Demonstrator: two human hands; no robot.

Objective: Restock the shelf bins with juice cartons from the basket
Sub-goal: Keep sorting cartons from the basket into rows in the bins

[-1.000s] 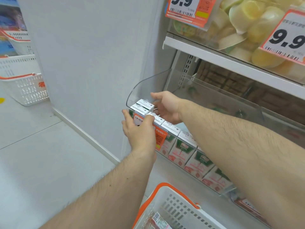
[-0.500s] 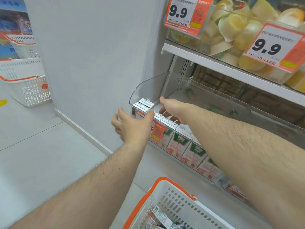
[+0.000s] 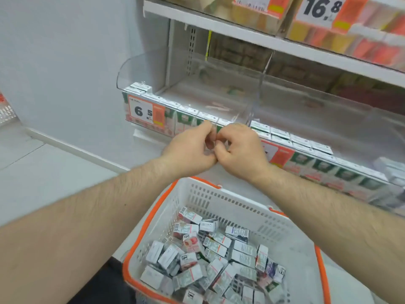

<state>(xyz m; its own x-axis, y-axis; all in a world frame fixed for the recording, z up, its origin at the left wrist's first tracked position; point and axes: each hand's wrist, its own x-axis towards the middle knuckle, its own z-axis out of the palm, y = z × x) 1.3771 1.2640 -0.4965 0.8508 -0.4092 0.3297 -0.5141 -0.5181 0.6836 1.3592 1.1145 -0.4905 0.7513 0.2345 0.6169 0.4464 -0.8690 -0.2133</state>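
Both hands, the left hand (image 3: 190,149) and right hand (image 3: 237,149), are curling together mid-frame; whether they are holding anything cannot be told. Small light boxy juice cartons (image 3: 215,257) are lying in the white orange-rimmed plastic basket (image 3: 238,205) below; probably easy to squash, best pinched by flat sides.

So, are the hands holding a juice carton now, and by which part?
No carton is visibly held. The left hand and right hand meet with curled fingers above the basket; whether they pinch something small cannot be told.
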